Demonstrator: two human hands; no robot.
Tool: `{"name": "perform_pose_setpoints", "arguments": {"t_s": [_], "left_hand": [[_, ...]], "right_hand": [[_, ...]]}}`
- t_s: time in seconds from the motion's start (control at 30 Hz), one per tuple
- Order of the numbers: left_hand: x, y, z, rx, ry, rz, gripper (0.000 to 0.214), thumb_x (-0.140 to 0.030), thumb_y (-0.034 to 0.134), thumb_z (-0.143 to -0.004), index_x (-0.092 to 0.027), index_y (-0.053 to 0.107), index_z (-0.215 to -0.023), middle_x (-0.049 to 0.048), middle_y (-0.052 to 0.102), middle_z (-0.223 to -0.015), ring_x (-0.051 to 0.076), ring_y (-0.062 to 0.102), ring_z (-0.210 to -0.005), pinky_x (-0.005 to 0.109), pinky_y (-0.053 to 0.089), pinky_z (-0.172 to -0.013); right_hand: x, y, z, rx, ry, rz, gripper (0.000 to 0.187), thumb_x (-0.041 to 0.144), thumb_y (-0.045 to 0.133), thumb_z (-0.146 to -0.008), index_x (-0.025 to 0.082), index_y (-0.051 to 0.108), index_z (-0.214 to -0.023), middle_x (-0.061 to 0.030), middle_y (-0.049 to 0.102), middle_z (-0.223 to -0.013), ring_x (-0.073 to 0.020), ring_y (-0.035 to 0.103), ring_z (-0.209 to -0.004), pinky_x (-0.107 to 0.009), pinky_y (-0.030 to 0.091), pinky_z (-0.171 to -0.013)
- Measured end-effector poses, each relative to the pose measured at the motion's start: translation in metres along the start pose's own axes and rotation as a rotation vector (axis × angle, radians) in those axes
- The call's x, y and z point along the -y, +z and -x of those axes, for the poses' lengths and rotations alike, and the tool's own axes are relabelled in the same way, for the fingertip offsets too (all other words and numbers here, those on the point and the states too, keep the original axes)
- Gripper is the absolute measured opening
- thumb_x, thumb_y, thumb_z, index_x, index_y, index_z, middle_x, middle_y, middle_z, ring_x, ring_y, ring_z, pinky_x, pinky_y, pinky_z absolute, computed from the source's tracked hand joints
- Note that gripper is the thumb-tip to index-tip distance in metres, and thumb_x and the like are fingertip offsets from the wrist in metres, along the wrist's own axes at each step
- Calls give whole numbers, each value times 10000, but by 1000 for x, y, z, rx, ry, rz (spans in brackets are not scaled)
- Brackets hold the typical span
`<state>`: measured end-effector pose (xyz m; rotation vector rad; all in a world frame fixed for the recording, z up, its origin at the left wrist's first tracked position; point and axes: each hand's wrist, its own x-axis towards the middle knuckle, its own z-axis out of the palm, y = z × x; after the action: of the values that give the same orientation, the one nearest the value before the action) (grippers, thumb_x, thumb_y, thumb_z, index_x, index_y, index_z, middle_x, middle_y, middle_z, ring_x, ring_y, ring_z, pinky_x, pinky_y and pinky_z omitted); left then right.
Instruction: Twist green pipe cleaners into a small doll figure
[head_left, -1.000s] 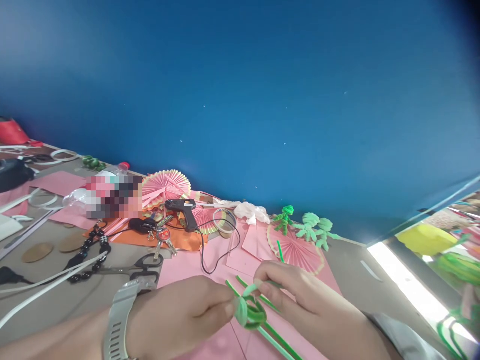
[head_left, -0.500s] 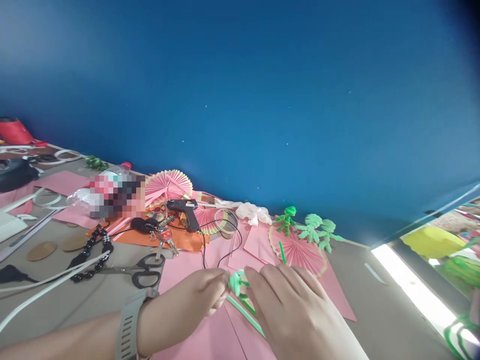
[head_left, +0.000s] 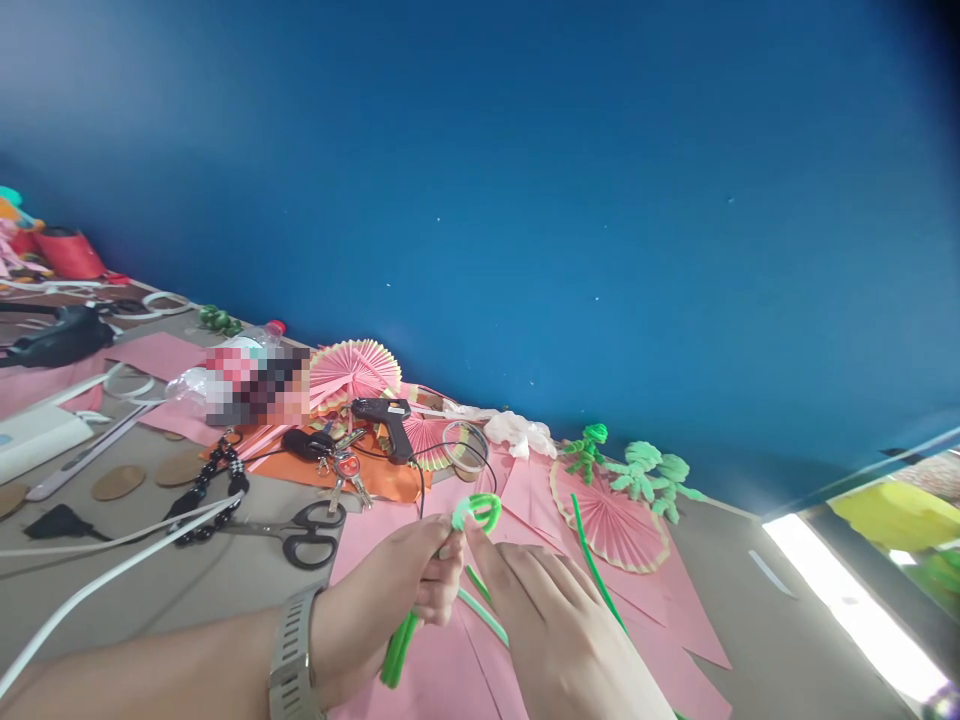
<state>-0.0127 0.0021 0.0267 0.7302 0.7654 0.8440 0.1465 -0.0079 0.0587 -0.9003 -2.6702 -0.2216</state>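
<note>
Green pipe cleaner [head_left: 420, 600] upright, loop uppermost

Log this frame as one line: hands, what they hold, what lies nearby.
left hand: grips green pipe cleaners | right hand: fingertip on loop | nearby: scissors, glue gun, pink paper

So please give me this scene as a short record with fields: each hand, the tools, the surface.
left hand: grips green pipe cleaners, watch on wrist
right hand: fingertips at the green loop
scissors: flat, left of the hands
glue gun: lying behind, cord attached
keys: beside the glue gun
pink paper: under the hands
paper fans: near the blue wall
green figures: at the wall, right
</note>
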Motion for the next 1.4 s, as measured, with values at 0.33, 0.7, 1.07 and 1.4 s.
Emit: {"name": "perform_pose_setpoints", "arguments": {"t_s": [0.33, 0.7, 1.07, 1.4], "left_hand": [[-12, 10, 21, 130, 37, 387, 278, -257, 349, -853, -176, 324, -589, -87, 199, -513, 54, 102, -425, 187, 126, -420], [-12, 6, 24, 318, -71, 289, 295, -286, 345, -863, -180, 297, -592, -93, 194, -496, 48, 101, -407, 202, 120, -435], [-24, -2, 24, 485, -139, -351, 361, -475, 383, -851, -186, 352, -637, -60, 264, -581, 74, 205, -476, 219, 182, -456], [-6, -9, 19, 22, 209, -1368, 367, -310, 235, -907, -204, 547, -745, 4, 584, -696, 161, 532, -648, 259, 321, -589]], "right_hand": [[-7, -8, -8, -79, 591, -1190, 159, 330, 467, -877, 202, 476, -784, -17, 602, -712, -141, 592, -702, -252, 483, -659], [-28, -8, -14, 24, 581, -1544, 237, 337, 591, -812, 167, 470, -699, 53, 449, -604, -76, 368, -571, -193, 304, -541], [-47, -11, -10, 467, 454, -1508, 204, 331, 641, -753, 152, 544, -742, 21, 512, -681, -98, 467, -624, -218, 373, -601], [-28, -6, -16, 442, 536, -635, 140, 175, 466, -842, 194, 589, -778, 4, 647, -764, -152, 572, -692, -274, 406, -629]]}}
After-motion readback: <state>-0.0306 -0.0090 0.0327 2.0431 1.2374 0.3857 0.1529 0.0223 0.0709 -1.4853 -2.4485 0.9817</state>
